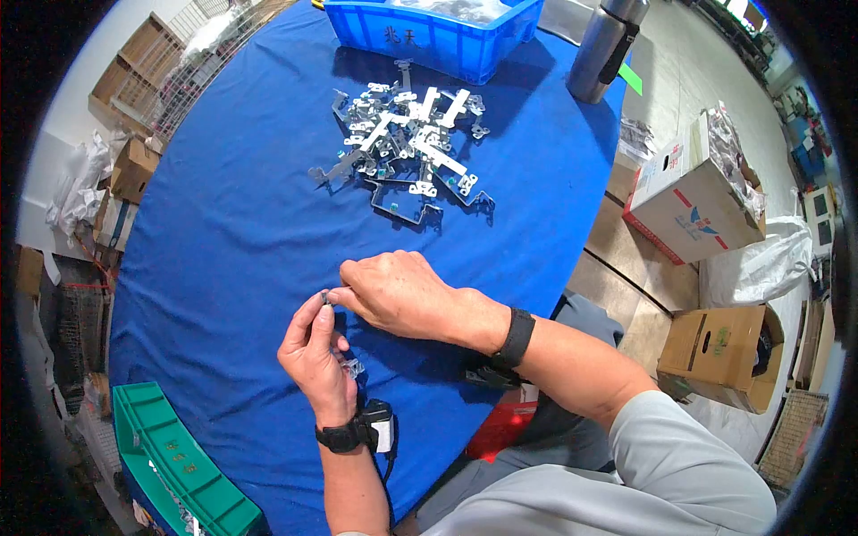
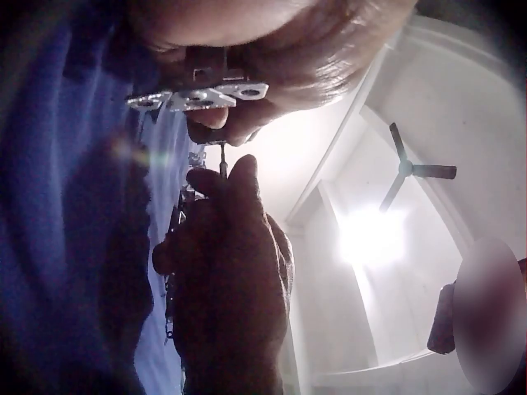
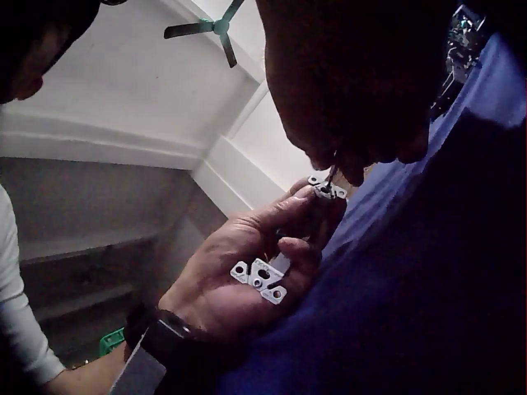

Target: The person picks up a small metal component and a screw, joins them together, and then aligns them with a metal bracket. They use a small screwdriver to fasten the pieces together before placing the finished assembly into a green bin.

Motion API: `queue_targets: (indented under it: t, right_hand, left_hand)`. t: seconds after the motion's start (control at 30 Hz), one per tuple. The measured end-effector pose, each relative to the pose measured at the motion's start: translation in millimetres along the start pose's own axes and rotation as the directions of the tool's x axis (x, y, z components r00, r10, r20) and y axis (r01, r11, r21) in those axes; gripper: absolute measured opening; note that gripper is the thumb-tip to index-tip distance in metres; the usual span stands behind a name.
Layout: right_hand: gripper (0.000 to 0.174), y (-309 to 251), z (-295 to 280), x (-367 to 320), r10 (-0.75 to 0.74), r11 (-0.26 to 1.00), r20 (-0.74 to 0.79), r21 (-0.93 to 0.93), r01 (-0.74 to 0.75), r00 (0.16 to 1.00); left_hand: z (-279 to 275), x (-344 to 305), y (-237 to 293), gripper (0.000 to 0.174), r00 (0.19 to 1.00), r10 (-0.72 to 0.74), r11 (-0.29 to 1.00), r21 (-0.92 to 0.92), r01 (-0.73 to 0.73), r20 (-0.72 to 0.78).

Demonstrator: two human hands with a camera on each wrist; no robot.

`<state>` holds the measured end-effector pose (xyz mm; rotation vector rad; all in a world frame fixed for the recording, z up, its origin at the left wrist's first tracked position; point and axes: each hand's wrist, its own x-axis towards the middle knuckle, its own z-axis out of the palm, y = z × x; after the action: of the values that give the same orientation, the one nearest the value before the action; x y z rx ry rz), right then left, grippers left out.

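Blue cloth [image 1: 232,223], Chinese-lettered bin [image 1: 438,46] — left grip [image 1: 320,362] round bracket [image 3: 262,280], right grip [image 1: 407,295] round pin [image 2: 223,164].

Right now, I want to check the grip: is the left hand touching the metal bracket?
Touching. The right wrist view shows the left hand with a finger curled over the metal bracket, behind its holed plate.

Your desk [image 1: 232,205] is draped in plain blue, your sleeve [image 1: 688,456] is grey, and you have 1 green tray [image 1: 183,460].
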<state>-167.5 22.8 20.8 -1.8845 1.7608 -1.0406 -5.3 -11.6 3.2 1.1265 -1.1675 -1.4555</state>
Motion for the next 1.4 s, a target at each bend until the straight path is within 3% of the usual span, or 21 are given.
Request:
queue_targets:
  t: [0.1, 0.17, 0.4, 0.5, 0.7, 0.77, 1.0, 1.07, 1.2, 1.27, 1.4]
  right_hand:
    - [0.026, 0.5, -0.4, 2.0, 0.042, 0.999, 0.057, -0.001, -0.042, 0.997]
    - [0.028, 2.0, 5.0, 2.1, -0.018, 0.996, -0.087, 0.090, 0.026, 0.996]
    - [0.025, 0.7, 2.7, 0.8, 0.042, 0.999, 0.006, 0.006, -0.042, 0.999]
    - [0.026, 1.6, 5.8, 1.0, -0.009, 0.996, -0.085, 0.089, 0.017, 0.996]
    - [0.023, -1.3, -3.0, 1.6, 0.106, 0.993, 0.084, -0.054, -0.102, 0.991]
    - [0.027, 1.6, 1.6, 1.3, 0.006, 0.996, -0.032, 0.093, -0.003, 0.999]
    - [0.020, 0.4, 0.8, 0.6, 0.054, 0.998, 0.035, 0.015, -0.054, 0.998]
    - [0.023, 2.5, 5.1, 0.4, -0.019, 0.997, -0.073, 0.073, 0.024, 0.997]
    - [0.023, -1.0, 1.5, 2.2, -0.017, 0.994, -0.088, 0.107, 0.027, 0.996]
    - [0.023, -5.4, -7.8, 2.6, 0.106, 0.994, 0.111, -0.009, -0.106, 0.988]
    - [0.024, 0.9, 2.7, 1.2, 0.063, 0.998, 0.032, -0.018, -0.063, 0.997]
  left_hand:
    - [0.2, 0.0, -0.3, 0.019, 1.000, -0.002, 1.000, 0.004, 0.002, 0.004]
    - [0.4, -0.2, 0.7, 0.019, 1.000, -0.003, 1.000, 0.005, 0.003, 0.000]
    - [0.3, -1.4, 2.7, 0.019, 1.000, -0.019, 1.000, -0.024, 0.019, 0.018]
    - [0.0, -1.0, 2.5, 0.019, 1.000, -0.014, 1.000, -0.021, 0.014, 0.014]
    - [1.0, -0.7, 0.7, 0.019, 1.000, 0.004, 1.000, 0.001, -0.004, 0.008]
    - [1.3, -0.5, 0.6, 0.019, 1.000, 0.018, 1.000, 0.016, -0.018, 0.002]
    - [1.0, -0.7, 1.0, 0.019, 1.000, 0.009, 1.000, -0.005, -0.009, 0.001]
    - [1.2, -0.6, 0.8, 0.019, 1.000, 0.009, 1.000, -0.009, -0.009, 0.002]
    - [0.8, -0.4, 1.4, 0.018, 1.000, 0.008, 1.000, -0.018, -0.008, 0.000]
    - [0.6, -0.4, 1.0, 0.018, 1.000, 0.005, 1.000, -0.018, -0.005, -0.001]
    - [-0.2, 0.5, -0.1, 0.018, 1.000, 0.006, 1.000, -0.007, -0.006, -0.006]
